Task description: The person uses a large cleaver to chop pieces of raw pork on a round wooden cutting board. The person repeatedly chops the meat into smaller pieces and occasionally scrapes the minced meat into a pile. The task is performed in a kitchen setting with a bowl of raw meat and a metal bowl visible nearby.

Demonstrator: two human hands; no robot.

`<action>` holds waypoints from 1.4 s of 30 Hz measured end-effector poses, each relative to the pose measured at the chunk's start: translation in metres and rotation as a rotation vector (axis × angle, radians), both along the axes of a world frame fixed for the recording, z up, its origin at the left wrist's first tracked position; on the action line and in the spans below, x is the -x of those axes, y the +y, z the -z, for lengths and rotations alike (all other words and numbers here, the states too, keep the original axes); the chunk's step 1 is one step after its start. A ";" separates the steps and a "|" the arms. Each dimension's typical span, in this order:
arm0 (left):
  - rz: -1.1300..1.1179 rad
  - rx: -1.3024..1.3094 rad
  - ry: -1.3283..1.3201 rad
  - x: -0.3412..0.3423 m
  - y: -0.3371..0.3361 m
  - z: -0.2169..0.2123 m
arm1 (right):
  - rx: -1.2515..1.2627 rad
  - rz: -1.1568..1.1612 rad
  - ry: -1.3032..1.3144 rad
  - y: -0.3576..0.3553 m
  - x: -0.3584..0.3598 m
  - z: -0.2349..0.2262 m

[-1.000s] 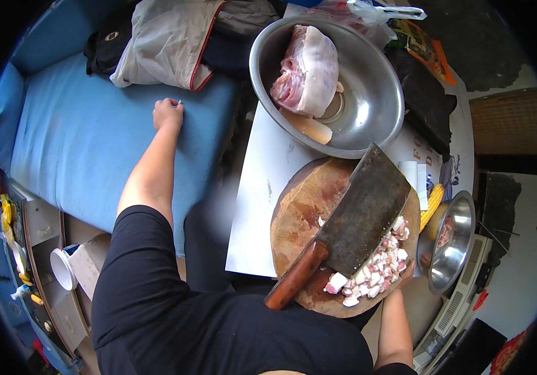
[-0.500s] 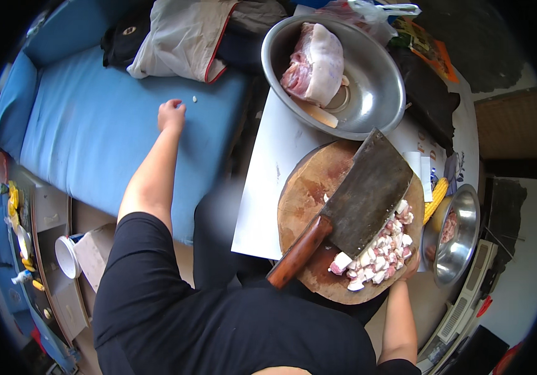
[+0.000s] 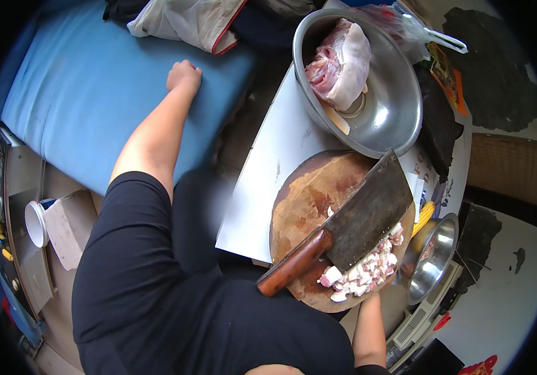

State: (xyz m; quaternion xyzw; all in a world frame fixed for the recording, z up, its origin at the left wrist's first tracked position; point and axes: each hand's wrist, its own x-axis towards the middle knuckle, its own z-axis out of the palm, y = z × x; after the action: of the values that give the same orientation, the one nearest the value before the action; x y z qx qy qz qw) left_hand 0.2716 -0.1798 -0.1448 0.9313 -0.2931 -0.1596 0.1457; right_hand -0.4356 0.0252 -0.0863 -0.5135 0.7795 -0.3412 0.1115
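Observation:
My left hand [image 3: 184,75] is at the blue couch seat [image 3: 93,81], its fingers curled closed; what they hold, if anything, is hidden. A round wooden chopping board [image 3: 303,187] rests on the white table. Across it lies a cleaver [image 3: 368,212] with a dark wide blade and a brown wooden handle pointing toward me. Diced pork [image 3: 368,269], pink and white, is heaped beside the blade at the board's right. My right forearm [image 3: 369,328] reaches up to the board's near right edge, which hides the fingers. No hand is on the cleaver.
Behind the board a large steel basin [image 3: 400,119] holds a slab of pork [image 3: 346,65]. To the right are a corn cob [image 3: 423,217] and a smaller steel bowl [image 3: 441,250]. Clothes [image 3: 184,22] lie on the couch. A white bucket [image 3: 35,224] stands at left.
My left hand has moved forward on the couch and its fingers have curled in. The small white bit lying near it is no longer visible. My view has shifted; the cleaver stays on the board.

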 end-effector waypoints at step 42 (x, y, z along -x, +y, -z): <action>0.978 -0.007 0.139 0.284 0.194 -0.254 | 0.309 -0.152 0.441 -0.001 -0.032 -0.034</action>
State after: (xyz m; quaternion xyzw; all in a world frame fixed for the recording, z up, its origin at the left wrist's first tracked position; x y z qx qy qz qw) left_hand -0.0126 0.0137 0.1090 0.6724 -0.6848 -0.2721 0.0699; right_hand -0.4032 0.0241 -0.0524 -0.6433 0.6829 -0.3266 -0.1152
